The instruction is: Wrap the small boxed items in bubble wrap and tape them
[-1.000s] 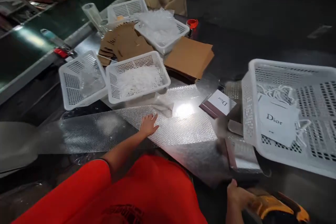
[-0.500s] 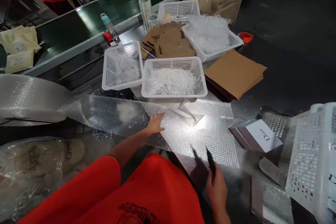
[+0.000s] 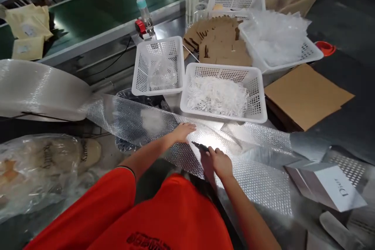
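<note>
Pressed bubble wrap flat with outstretched left hand; gripped slim black cutter in right hand, apparently positioned for cutting; needed steady tension.

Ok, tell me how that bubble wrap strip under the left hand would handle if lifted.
The bubble wrap strip would probably flop, being thin and see-through. It is likely light for its size, given its small bubbles. Lifting might tug the bubble wrap roll at the left, since the strip runs to it.
</note>
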A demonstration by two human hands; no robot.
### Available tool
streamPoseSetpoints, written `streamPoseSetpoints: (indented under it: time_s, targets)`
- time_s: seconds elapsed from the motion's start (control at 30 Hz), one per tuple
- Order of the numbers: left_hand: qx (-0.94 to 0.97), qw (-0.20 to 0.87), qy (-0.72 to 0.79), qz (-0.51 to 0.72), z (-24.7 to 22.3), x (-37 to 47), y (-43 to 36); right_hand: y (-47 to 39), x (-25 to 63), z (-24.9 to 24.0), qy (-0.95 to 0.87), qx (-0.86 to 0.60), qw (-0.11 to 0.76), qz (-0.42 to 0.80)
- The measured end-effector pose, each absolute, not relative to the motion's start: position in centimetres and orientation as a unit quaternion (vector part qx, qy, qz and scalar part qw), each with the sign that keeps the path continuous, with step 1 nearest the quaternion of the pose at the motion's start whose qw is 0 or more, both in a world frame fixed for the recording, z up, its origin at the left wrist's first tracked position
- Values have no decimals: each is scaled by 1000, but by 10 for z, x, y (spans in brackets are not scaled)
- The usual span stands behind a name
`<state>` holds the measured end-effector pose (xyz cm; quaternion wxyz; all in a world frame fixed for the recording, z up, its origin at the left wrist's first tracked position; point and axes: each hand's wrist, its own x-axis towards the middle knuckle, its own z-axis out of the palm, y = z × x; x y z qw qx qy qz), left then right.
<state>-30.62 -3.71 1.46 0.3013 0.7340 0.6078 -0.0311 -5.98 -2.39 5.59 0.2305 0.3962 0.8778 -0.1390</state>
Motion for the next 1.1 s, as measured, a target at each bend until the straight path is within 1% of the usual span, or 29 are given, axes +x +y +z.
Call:
streamPoseSetpoints:
  time_s: [0.3,0.6,0.8,1.1]
  targets:
    - [753,290,590,-28,2,-309,-34,-17,-102,50,880,390,236,-136]
    - [738,237,631,-35,5,-287,-46,-11,-92,47,875,391,251,-138]
    - [716,231,657,-55,16,-273,-49,5,-40,49,868,403,261,-129]
    - [700,249,663,-92,16,-267,-47,36,98,54,801,500,320,-81]
